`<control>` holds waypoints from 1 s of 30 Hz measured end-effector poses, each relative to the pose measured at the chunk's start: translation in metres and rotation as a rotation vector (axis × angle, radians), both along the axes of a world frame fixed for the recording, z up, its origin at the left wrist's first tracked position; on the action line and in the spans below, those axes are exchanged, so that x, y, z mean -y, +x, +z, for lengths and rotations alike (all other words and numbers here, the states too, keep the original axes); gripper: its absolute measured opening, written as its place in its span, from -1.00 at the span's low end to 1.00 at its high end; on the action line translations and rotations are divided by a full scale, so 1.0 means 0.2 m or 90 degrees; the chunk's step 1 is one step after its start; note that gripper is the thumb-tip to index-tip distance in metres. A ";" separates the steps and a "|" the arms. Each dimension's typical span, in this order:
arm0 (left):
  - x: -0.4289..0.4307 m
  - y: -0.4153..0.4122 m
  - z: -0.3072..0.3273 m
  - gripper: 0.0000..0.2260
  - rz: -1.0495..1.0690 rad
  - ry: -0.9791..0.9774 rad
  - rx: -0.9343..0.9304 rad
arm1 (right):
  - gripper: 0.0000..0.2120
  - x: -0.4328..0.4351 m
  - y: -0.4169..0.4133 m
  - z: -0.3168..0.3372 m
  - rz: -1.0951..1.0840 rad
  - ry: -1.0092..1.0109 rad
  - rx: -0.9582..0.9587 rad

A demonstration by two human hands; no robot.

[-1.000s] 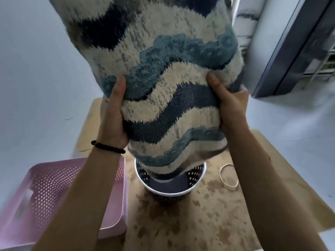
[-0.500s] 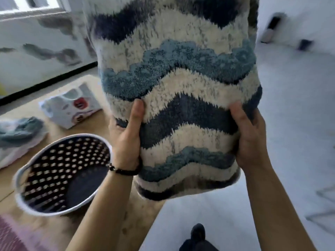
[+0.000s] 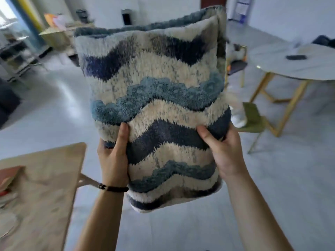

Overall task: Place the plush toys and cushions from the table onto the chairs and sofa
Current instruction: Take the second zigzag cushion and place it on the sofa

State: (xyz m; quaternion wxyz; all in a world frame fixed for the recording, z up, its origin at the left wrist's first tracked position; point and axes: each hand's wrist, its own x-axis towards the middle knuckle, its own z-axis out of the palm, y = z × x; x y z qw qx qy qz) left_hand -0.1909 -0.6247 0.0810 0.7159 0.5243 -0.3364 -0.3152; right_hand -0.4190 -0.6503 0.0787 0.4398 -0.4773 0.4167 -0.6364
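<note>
Right of the pale wooden surface (image 3: 54, 178), past its edge, I am holding the shaggy cushion (image 3: 155, 109) with wavy blue, navy and cream bands upright over the floor. My left hand (image 3: 113, 158) and right hand (image 3: 223, 151) are gripping its lower sides, thumbs in front. A second ago it was hanging above that surface; I am probably carrying it toward the green-seated chair (image 3: 253, 118) farther right.

Place: a big indoor room, home or office, cannot tell which
Signs: round table (image 3: 272, 65), green chair (image 3: 253, 118), shelves (image 3: 15, 57), smooth grey floor (image 3: 54, 109)

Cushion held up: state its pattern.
The cushion has wavy navy, blue and cream bands; head view.
</note>
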 end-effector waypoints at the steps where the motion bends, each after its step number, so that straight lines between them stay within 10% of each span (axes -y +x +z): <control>1: 0.08 -0.15 -0.01 -0.42 -0.036 0.001 0.003 | -0.48 0.04 -0.15 -0.01 -0.029 0.003 0.000; 8: 0.58 -1.09 -0.05 -0.64 -0.260 0.023 0.063 | -0.35 0.24 -1.11 -0.06 -0.209 0.030 0.003; 14: 1.09 -1.90 -0.23 -0.25 -0.387 0.040 0.056 | -0.41 0.44 -1.81 -0.27 -0.343 0.095 0.022; 26: 1.94 -4.01 -0.18 -0.87 -0.748 0.077 0.025 | -0.19 0.82 -3.49 -0.12 -0.688 0.130 0.032; 30: 2.04 -4.77 -0.23 -0.76 -0.866 0.082 0.041 | -0.24 0.83 -4.08 -0.23 -0.803 0.123 0.057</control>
